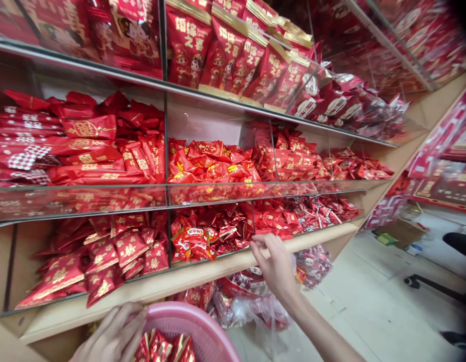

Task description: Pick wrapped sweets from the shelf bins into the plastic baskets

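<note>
My left hand (114, 334) is at the bottom left, its curled fingers over the near left rim of a pink plastic basket (213, 334). Red and gold wrapped candies (167, 347) lie inside the basket. At the front edge of the lowest shelf, my right hand (272, 261) hovers by the wooden ledge (233, 266), its fingers bent and slightly apart with nothing seen between them. Just behind it are red candy packets (270, 218) in a glass-divided compartment. Left of those lie orange and red packets (194, 236).
Upper shelves hold red packets (213, 158) and larger gold-topped bags (225, 55) behind glass edges (217, 103). Clear bags of candy (236, 306) hang or stand below the ledge. A chair's wheeled base (432, 284) is on the tiled floor at right.
</note>
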{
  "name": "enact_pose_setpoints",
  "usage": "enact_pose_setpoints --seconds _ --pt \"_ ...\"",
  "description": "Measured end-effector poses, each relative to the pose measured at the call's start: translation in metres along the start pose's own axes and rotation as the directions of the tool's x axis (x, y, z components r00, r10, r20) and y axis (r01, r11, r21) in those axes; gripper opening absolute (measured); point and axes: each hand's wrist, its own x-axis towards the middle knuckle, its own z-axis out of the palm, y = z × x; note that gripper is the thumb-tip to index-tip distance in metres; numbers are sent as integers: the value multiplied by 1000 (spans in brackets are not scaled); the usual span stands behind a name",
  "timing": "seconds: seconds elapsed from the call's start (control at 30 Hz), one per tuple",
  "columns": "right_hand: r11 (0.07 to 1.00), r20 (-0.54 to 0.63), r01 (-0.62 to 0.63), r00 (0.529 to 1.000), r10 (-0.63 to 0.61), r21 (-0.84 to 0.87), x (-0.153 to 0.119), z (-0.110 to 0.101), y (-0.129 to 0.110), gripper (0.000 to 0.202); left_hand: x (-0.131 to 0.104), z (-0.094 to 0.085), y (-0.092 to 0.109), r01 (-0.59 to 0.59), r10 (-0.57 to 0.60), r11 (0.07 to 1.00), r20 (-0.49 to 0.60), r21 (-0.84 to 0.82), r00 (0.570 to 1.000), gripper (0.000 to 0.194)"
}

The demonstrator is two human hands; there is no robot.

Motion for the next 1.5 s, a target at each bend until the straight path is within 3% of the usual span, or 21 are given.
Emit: enact_pose_setpoints --seconds 0.1,0.23,0.5,0.63,0.83,1.07,1.13,1.2,1.37,1.5 --pt "950 98 212 976 -194 -228 31 3 -9 13 3 -4 6 -20 19 1000 -19 -21 1000 31" --pt "806 298 409 906 -301 -427 50 8 -17 11 3 -7 9 -36 35 999 -68 -9 997 32" --pt "709 421 594 793 -440 -380 63 19 -20 18 8 -15 16 -110 131 984 -154 137 979 30" --pt "646 496 675 723 -482 -356 76 23 -18 20 8 -17 18 -108 134 974 -120 200 984 32" --pt "428 540 820 572 -617 -380 87 22 -17 21 10 -21 21 -98 115 974 -71 202 991 30" --pt "326 557 865 496 -666 -381 80 21 -12 13 9 -22 23 -108 129 967 -80 229 988 30" --pt "322 558 866 495 -666 -383 79 21 -9 13 7 -21 21 -107 127 967 -74 230 989 29" --pt "343 539 848 524 -659 -405 81 21 -7 14 6 -21 20 -91 106 972 -61 215 992 28" --pt "516 355 719 686 -635 -466 90 24 -8 14 7 -21 21 -59 69 986 -61 154 996 28" --pt "709 227 626 779 -584 -324 86 24 -11 15 6 -20 20 -49 56 992 -50 117 997 26"
